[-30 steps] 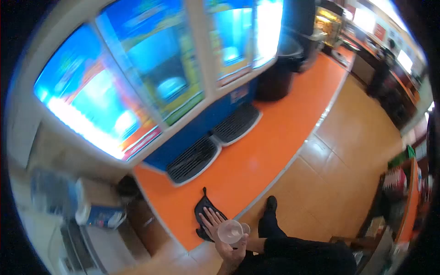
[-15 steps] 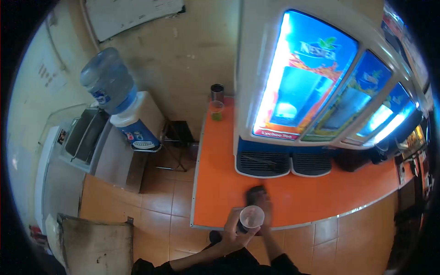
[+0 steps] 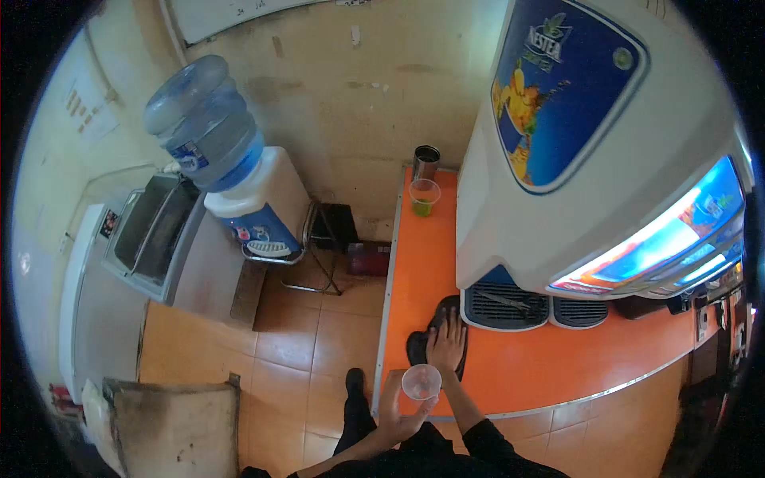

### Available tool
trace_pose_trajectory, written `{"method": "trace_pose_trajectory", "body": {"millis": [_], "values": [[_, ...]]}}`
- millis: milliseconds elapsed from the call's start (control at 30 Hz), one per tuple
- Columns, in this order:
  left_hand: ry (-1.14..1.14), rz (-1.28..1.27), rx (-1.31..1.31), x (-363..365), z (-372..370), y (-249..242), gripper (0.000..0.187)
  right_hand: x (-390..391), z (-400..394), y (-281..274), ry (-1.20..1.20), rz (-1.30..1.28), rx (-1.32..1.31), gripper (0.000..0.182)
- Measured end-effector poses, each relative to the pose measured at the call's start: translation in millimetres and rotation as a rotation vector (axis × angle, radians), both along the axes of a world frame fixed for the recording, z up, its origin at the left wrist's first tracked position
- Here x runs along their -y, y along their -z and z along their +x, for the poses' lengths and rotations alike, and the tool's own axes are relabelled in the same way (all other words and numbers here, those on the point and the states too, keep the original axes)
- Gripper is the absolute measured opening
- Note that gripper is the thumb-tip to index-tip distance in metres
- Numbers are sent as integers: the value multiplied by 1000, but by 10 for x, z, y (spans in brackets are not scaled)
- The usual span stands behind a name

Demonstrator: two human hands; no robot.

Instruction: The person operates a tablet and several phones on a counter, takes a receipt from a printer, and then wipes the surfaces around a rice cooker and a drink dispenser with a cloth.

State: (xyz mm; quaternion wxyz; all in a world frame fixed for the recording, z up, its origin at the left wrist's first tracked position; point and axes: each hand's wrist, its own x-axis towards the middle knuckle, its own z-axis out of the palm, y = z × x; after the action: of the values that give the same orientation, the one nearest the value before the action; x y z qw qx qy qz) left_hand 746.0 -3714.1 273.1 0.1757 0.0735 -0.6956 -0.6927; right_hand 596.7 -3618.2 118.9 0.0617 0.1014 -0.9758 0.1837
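My left hand is closed around a clear plastic cup, held near the front edge of the orange counter. Seen from above, the cup's round mouth faces up toward me. My right hand lies flat, fingers stretched out, on a dark cloth on the counter. The cloth spreads out to the left of that hand and beyond its fingertips. Just right of the fingers sits the black drip tray of the drink dispenser.
A cup with green contents and a metal can stand at the counter's far left corner. Left of the counter, a water dispenser with a large bottle rests on a metal stand. A worn square-topped object stands at lower left.
My right hand and the dark cloth, blurred earlier, now show sharply, with the hand flat on the spread cloth. The view has shifted toward the dispenser's side. The left hand keeps the cup.
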Motion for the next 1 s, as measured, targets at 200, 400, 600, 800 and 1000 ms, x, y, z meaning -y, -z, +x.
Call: {"method": "trace_pose_trajectory", "body": {"millis": [200, 400, 600, 800, 1000], "values": [[142, -142, -2, 825, -433, 284, 40, 693, -688, 74, 114, 3, -125, 53], [221, -115, -54, 1503, -1169, 616, 32, 857, -1295, 137, 198, -9, -172, 54], [197, -177, -76, 1717, -2248, 762, 34, 863, -1280, 107, 195, -73, -204, 53], [286, 12, 63, 1951, -3208, 1029, 38, 881, -1289, 87, 226, -90, -150, 59], [442, -53, -33, 2148, -4123, 1403, 76, 929, -1585, 5, 262, -155, -79, 67]]}}
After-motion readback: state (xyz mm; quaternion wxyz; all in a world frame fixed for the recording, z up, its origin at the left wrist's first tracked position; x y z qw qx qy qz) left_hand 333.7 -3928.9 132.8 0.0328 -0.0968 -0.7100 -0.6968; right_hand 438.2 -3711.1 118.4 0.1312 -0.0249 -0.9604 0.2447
